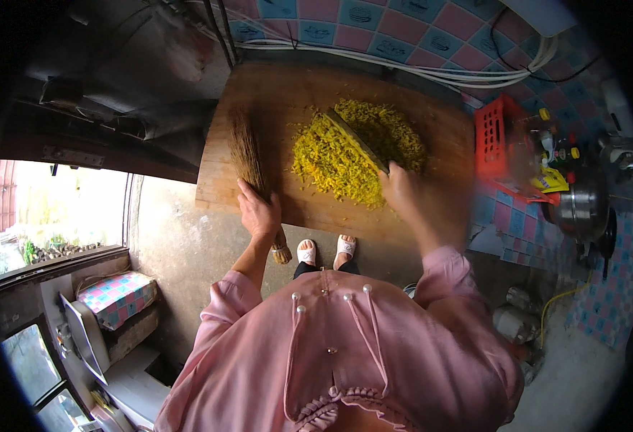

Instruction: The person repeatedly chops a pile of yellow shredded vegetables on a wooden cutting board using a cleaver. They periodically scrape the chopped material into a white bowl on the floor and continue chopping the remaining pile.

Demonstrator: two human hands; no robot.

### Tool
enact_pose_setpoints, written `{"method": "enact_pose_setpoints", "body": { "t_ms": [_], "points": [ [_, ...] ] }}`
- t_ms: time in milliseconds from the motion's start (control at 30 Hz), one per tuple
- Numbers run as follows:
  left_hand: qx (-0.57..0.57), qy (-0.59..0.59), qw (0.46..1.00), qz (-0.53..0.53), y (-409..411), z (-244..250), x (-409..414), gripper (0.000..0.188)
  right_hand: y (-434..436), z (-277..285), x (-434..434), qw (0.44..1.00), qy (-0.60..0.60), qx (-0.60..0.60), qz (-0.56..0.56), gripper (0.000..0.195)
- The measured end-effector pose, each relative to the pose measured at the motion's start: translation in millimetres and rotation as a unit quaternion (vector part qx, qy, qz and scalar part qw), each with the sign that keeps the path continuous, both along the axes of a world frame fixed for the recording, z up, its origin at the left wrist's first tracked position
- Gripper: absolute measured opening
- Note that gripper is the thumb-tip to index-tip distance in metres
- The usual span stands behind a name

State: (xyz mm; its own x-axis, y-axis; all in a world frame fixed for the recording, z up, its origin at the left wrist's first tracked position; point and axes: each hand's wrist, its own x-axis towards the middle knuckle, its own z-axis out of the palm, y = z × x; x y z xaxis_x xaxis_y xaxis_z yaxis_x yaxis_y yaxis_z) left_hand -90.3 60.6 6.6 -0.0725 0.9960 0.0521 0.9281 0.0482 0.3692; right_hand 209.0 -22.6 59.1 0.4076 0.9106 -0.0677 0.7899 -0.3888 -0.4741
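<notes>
A pile of finely chopped yellow-green food (335,162), whose exact kind I cannot tell, lies on a large wooden board (289,213). My right hand (401,189) is closed around the handle end of a knife, blurred a little by motion. The knife's long blade (355,137) stands on edge and slants up and left across the pile. At the board's left part, my left hand (260,210) grips a whisk broom of thin brown twigs (245,143). Its bristles lie over the board, and its bound handle end sticks out past the near edge.
A red plastic basket (492,143) with bottles stands right of the board, near a metal pot (583,210). White cables (403,67) run along the tiled wall behind the board. My feet in white slippers (306,251) are on the floor below its near edge.
</notes>
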Motion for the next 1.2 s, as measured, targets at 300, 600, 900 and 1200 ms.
{"method": "enact_pose_setpoints", "body": {
  "t_ms": [300, 600, 900, 1200],
  "points": [
    [0.001, -0.003, 1.0, 0.002, -3, 2, 1, 0.091, 15, 17, -31, 0.999, -0.009, -0.003, 0.046, 0.021],
    [-0.005, -0.005, 1.0, 0.008, -2, 2, -1, 0.092, 20, 0, -15, 1.0, 0.003, -0.01, 0.013, 0.022],
    [-0.004, -0.008, 1.0, -0.006, 0, 7, 2, 0.091, 21, -5, 1, 0.998, -0.005, -0.057, -0.022, 0.025],
    [-0.011, -0.009, 1.0, -0.002, -2, 5, 1, 0.091, 13, 0, -17, 1.0, 0.002, -0.016, 0.026, 0.025]
  ]
}}
